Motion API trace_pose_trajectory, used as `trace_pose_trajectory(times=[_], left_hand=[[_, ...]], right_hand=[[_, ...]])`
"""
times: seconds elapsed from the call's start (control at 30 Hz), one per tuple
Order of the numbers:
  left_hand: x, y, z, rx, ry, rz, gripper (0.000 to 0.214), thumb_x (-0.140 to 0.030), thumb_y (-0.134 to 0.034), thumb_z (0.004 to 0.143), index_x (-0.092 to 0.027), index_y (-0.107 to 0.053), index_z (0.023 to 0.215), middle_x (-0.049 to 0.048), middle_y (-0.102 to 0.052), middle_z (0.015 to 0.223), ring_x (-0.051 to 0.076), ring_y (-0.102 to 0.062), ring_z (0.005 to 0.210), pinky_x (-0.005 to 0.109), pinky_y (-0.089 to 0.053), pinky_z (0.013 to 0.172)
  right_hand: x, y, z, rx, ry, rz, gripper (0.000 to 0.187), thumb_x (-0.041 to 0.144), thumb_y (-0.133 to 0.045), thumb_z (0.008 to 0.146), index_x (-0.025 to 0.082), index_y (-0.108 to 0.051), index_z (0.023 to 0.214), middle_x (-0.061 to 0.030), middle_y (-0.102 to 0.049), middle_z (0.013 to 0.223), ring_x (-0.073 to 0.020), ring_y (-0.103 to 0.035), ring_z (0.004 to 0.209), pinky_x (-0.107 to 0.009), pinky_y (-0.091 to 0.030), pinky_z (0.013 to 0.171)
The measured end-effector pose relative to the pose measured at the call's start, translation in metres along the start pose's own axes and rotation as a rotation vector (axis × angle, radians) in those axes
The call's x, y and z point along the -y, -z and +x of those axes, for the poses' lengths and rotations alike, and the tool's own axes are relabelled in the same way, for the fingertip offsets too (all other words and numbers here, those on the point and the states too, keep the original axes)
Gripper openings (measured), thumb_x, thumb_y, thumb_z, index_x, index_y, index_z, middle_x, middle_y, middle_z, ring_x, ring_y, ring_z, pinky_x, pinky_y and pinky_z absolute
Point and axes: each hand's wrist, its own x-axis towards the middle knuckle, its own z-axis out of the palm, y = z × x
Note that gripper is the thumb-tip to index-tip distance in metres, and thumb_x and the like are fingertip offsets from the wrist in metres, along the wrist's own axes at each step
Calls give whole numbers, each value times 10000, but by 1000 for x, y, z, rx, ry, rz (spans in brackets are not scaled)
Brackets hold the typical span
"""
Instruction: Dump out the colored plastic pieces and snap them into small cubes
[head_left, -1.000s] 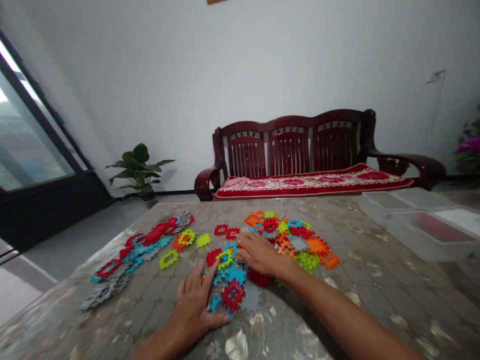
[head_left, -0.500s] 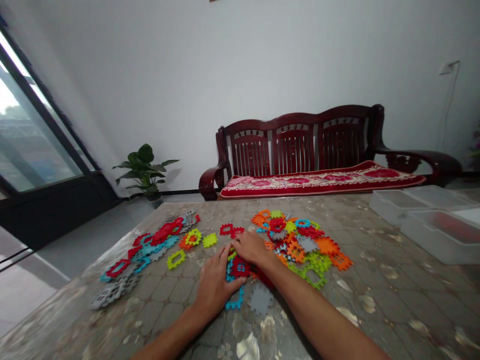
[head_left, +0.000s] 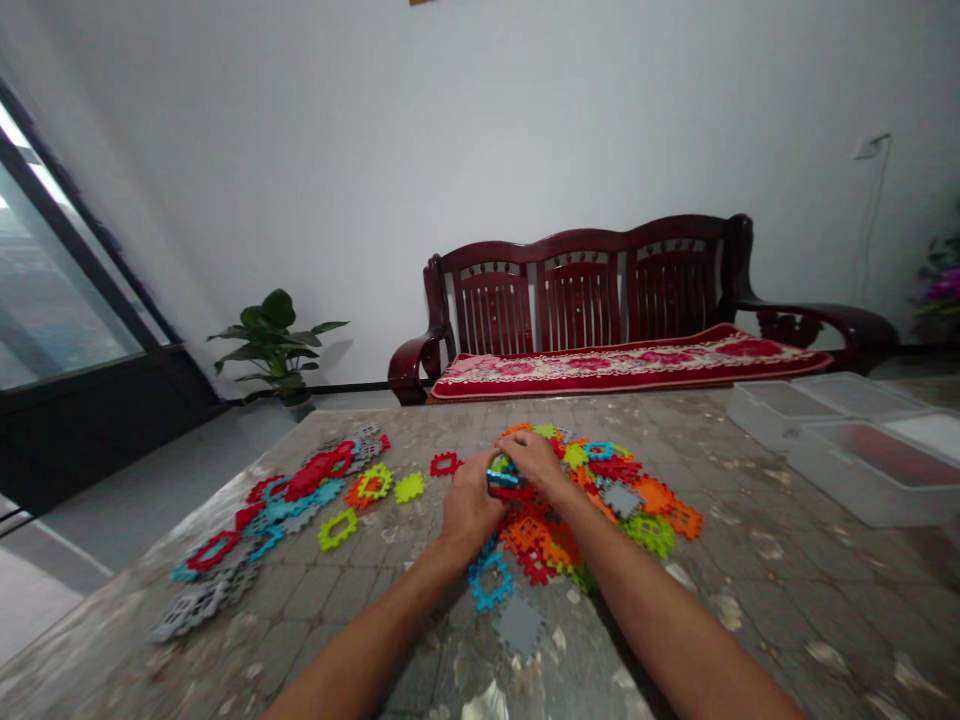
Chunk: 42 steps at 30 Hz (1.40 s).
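Note:
Both my hands meet over the middle of the table, holding a small stack of colourful plastic tiles (head_left: 503, 477) between them, just above the table. My left hand (head_left: 466, 505) grips the stack from the left with curled fingers. From the right and above, my right hand (head_left: 535, 458) closes on the same stack. Under and to the right of my hands lies a heap of orange, red, green and grey tiles (head_left: 628, 497). A blue frame tile (head_left: 491, 582) and a grey tile (head_left: 520, 625) lie nearer to me.
A second spread of red, blue and grey tiles (head_left: 279, 501) lies at the left of the patterned table (head_left: 757, 560). Clear plastic boxes (head_left: 855, 445) stand at the right. Behind the table are a wooden bench (head_left: 600, 300) and a potted plant (head_left: 274, 340).
My hands were flat on the tiles, sweeping them together. Now they have closed on a small stack and lifted it, further from me. The near pile has shifted towards the right heap.

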Motion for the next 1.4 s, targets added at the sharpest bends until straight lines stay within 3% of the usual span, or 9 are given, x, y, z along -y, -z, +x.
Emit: trace_pose_trajectory(times=[0.23,0.3,0.4,0.57,0.67,0.9,1.1,1.23,1.4], left_hand=[[-39,-22,36,75,-146,-210,780,-28,-539,710,-250,-531,1458,75,-630,1394,238,-534,1346,451,-372,1205],[-35,-17,29,104,-135,-210,735,-91,-563,763,-244,-511,1480,92,-595,1445,250,-503,1384,460,-351,1215],[-17,-5,-3,160,-108,-126,734,-340,-680,806,-229,-491,1506,140,-528,1523,315,-443,1442,517,-329,1215],[18,2,-86,380,-53,150,1171,-609,-871,536,-313,-420,1576,162,-281,1690,462,-233,1539,664,-197,1223],[23,1,-111,457,-30,272,1213,-640,-865,531,-334,-375,1597,168,-226,1707,475,-178,1552,691,-160,1215],[6,-3,-91,404,-85,385,1009,-644,-734,726,-216,-412,1582,203,-406,1625,409,-368,1490,615,-274,1206],[4,-16,-79,271,-129,344,989,-587,-796,626,-146,-535,1473,213,-538,1516,410,-494,1369,580,-361,1164],[4,-21,-77,162,-170,263,957,-491,-791,614,-192,-517,1481,180,-587,1461,394,-540,1305,568,-389,1132],[1,-18,-76,141,-202,134,984,-385,-785,601,-197,-465,1511,160,-644,1381,365,-595,1232,546,-442,1095]], right_hand=[[-45,80,6,-138,-60,-89,292,302,-524,872,201,-787,949,-48,-794,961,-221,-705,924,-296,-509,825],[-51,97,-1,-163,-77,-152,300,309,-527,876,203,-788,978,-60,-793,999,-237,-703,962,-318,-506,857],[-47,109,-20,-214,-38,-273,326,307,-521,886,213,-777,1065,-75,-772,1126,-245,-687,1054,-324,-492,909],[-26,85,-61,-8,178,-321,313,278,-469,946,231,-768,1029,-52,-776,1065,-211,-683,1002,-300,-475,900],[-16,59,-83,118,284,-494,305,266,-456,986,216,-738,1088,-88,-752,1137,-226,-649,1086,-319,-442,952],[-6,28,-108,200,357,-816,387,368,-371,1053,186,-661,1234,-159,-688,1229,-302,-578,1159,-438,-408,998],[-3,21,-100,149,320,-827,364,338,-382,1045,186,-666,1215,-151,-675,1193,-293,-560,1155,-396,-432,960],[-3,17,-93,156,294,-811,340,281,-386,1033,168,-675,1173,-146,-677,1201,-282,-575,1138,-369,-450,930],[-4,18,-88,128,274,-730,288,244,-415,1015,177,-686,1081,-120,-701,1169,-251,-598,1131,-324,-446,905]])
